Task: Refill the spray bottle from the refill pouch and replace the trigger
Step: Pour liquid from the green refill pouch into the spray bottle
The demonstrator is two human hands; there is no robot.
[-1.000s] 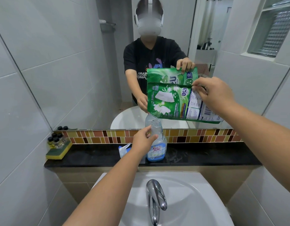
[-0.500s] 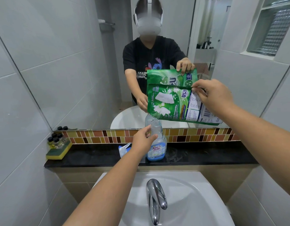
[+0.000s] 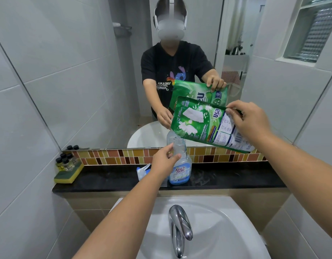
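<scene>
Nearest the cam is the white sink (image 3: 236, 221) w/ the chrome faucet (image 3: 180, 227), nothing going on there. Behind it on the black counter (image 3: 236, 181), roughly mid-ledge, the spray bottle (image 3: 180, 169) stands upright w/ its neck open, so trigger's already off: the trigger (image 3: 142, 171) lies on the counter just left of the bottle, partly hidden behind the wrist. Left hand (image 3: 164, 161) is wrapped around the bottle's upper body, thumb + fingers curled on it to steady it. Right hand (image 3: 249, 120) is up higher, pinching the top edge of the green refill pouch (image 3: 202, 124) between thumb and fingers, pouch tilted so its lower left corner sits right at the bottle mouth. Looks like the pour is underway, tho I can't see an actual stream; bottle is mostly clear up top w/ some blue low down, so prob early-ish. Still left imo: finish pouring, put the pouch down, screw the trigger back on. Far left corner of the counter has a sponge (image 3: 68, 175) w/ small vials (image 3: 65, 162) on it, then the mirror (image 3: 86, 71) behind.
</scene>
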